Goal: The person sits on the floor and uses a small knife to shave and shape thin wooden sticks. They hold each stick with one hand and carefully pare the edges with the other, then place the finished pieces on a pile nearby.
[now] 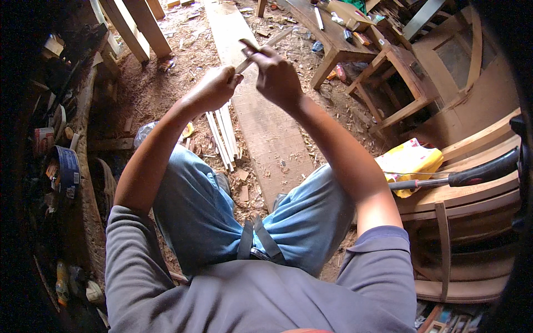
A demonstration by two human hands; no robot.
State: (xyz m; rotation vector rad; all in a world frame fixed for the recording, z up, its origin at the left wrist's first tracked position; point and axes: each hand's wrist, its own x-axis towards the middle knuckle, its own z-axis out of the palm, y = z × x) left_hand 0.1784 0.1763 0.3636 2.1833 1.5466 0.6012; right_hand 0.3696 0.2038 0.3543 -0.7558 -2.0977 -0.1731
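My left hand [219, 87] is closed on a thin, light wooden strip [278, 39], which runs diagonally up to the right and behind my right hand. My right hand [275, 77] is at the strip, fingers curled around a short, darker flat piece [247, 45] that crosses it; what this piece is I cannot make out. Below my hands, several pale narrow strips [220, 139] lie on the shavings beside a long wide board [280, 155] that stretches away between my knees.
A wooden bench with clutter [327, 53] and a small wooden frame [405, 111] are at upper right. Curved timber [472, 200] with a yellow bag [408, 155] and black-handled tool [472, 175] is at right. Piled scraps and a blue container [66, 175] line the left; wooden legs [155, 39] stand behind.
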